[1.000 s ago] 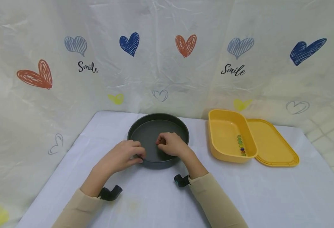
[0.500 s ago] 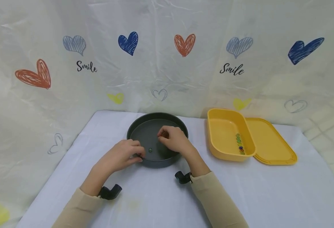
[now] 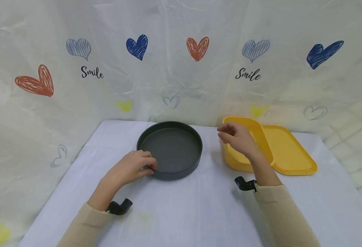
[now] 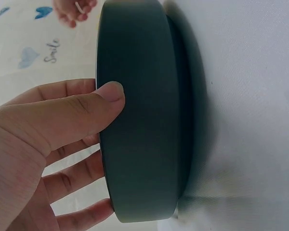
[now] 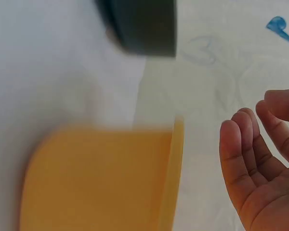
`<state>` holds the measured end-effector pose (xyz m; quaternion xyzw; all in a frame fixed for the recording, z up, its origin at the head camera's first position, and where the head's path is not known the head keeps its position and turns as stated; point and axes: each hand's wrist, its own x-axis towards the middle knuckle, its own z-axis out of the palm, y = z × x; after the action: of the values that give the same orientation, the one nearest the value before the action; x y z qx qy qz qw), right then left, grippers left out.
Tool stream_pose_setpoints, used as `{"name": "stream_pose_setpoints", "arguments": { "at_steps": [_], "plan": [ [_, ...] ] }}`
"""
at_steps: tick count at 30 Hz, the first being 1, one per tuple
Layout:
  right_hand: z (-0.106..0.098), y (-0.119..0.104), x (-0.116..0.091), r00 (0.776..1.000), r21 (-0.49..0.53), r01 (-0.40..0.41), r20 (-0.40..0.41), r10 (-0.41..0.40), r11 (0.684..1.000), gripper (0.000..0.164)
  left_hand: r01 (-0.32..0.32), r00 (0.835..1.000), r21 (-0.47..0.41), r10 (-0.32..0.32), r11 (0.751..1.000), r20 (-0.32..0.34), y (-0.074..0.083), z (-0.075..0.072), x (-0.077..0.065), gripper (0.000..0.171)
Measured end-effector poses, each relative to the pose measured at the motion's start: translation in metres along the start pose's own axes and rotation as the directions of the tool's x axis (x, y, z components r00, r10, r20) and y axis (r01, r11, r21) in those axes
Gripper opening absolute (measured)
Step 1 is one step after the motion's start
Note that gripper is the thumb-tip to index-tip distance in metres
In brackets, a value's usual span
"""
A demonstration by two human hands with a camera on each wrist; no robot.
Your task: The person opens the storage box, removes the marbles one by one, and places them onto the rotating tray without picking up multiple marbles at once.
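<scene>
My left hand (image 3: 137, 164) grips the near left rim of a round dark cake pan (image 3: 173, 175). In the left wrist view its thumb (image 4: 111, 91) presses the outer wall and the other fingers reach over the rim. My right hand (image 3: 238, 139) is above the left side of a yellow plastic container (image 3: 236, 164). In the right wrist view, thumb and index finger (image 5: 274, 127) come close together with nothing visible between them, the other fingers loosely bent. The container's small glass marbles are mostly hidden behind the right hand and forearm.
A flat yellow lid (image 3: 295, 151) lies right of the container, partly behind it. A white cloth (image 3: 184, 212) covers the table. Behind stands a pale curtain (image 3: 168, 79) printed with hearts. Each wrist wears a black camera (image 3: 245, 184).
My right hand has moved from over the pan rightward to the container. A green marble seen in the pan half a second ago is out of sight now. The left hand keeps its grip.
</scene>
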<state>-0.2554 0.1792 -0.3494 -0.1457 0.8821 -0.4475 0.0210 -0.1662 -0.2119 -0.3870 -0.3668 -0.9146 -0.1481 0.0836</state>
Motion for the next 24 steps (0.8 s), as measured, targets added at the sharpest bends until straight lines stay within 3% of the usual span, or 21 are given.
{"name": "stream_pose_setpoints", "arguments": {
  "at_steps": [5, 11, 18, 24],
  "plan": [
    [-0.035, 0.016, -0.011, 0.999, -0.212, -0.005, 0.041, 0.014, 0.977, 0.028, -0.002, 1.000, 0.003, 0.002, 1.000, -0.004, -0.002, 0.002, -0.001, 0.019],
    [-0.054, 0.033, -0.016, 0.994, -0.503, 0.002, 0.094, 0.052, 0.864, 0.024, 0.008, 1.000, 0.012, -0.008, 1.000, 0.000, -0.002, 0.001, -0.003, 0.019],
    [-0.060, 0.048, -0.016, 0.963, -0.623, -0.002, 0.210, 0.170, 0.783, 0.024, 0.000, 1.000, 0.001, 0.000, 1.000, -0.006, -0.002, 0.002, -0.003, 0.019],
    [-0.061, 0.055, -0.019, 0.947, -0.715, 0.063, 0.263, 0.184, 0.696, 0.019, -0.012, 1.000, -0.001, 0.012, 1.000, -0.016, -0.002, 0.002, -0.002, 0.019]
  ]
}}
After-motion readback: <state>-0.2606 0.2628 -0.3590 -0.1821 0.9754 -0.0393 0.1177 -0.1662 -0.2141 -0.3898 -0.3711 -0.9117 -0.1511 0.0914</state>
